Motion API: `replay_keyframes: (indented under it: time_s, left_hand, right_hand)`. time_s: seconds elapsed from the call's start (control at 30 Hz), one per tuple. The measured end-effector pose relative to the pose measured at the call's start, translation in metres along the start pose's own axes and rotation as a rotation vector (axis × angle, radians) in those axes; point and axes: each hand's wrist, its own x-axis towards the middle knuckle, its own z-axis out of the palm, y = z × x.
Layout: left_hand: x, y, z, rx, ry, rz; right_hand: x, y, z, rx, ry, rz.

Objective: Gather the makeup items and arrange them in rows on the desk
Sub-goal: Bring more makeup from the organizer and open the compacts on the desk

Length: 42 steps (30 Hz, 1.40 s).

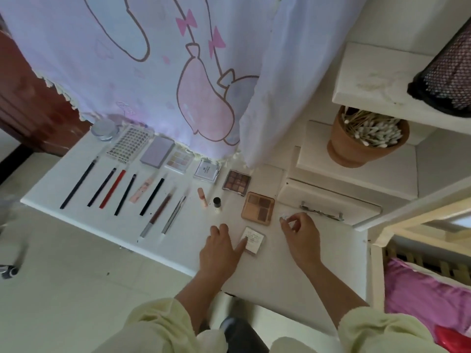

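Compact [252,241] at lower centre of surface [183,240], touched by one straight finger of left hand [219,250]. Small clear item [285,217] pinched by right hand [302,235]. Compact best slid squarely below brown palette [258,208], edges aligned.

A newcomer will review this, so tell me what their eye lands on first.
A curtain with pink cartoon prints hangs behind the white desk. Pencils and brushes lie in a slanted row at its left, palettes behind them. Near the front edge the left hand touches a small white compact while the right hand pinches a small pale item.
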Motion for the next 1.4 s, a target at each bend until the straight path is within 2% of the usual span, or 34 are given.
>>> replay_keyframes:
  time_s: [0.07, 0.17, 0.27, 0.37, 0.57, 0.83, 1.17, 1.4]
  left_hand:
    - [-0.01, -0.017, -0.011, 0.0, 0.051, -0.02]
    - [-0.027, -0.056, -0.031, -0.001, 0.128, -0.051]
    - [-0.047, -0.096, -0.055, -0.007, 0.153, -0.096]
    - [-0.081, -0.141, -0.077, -0.065, 0.175, -0.18]
    - [-0.179, -0.263, -0.108, -0.146, 0.253, -0.376]
    - [-0.369, -0.448, -0.134, -0.225, 0.448, -0.702]
    - [-0.579, -0.606, -0.166, -0.279, 0.72, -1.137]
    - [-0.718, -0.727, -0.187, -0.26, 0.838, -1.384]
  right_hand:
    - [-0.012, -0.015, 0.01, -0.019, -0.097, -0.084]
    - [-0.038, -0.045, 0.036, -0.074, -0.352, -0.151]
    - [-0.065, -0.075, 0.064, -0.197, -0.553, -0.255]
    - [-0.101, -0.11, 0.093, -0.372, -0.68, -0.398]
    - [-0.214, -0.182, 0.159, -0.557, -0.793, -0.67]
    - [-0.452, -0.273, 0.266, -0.669, -1.016, -1.114]
    - [-0.733, -0.369, 0.364, -0.725, -1.221, -1.644]
    - [-0.936, -0.426, 0.434, -0.694, -1.317, -1.916]
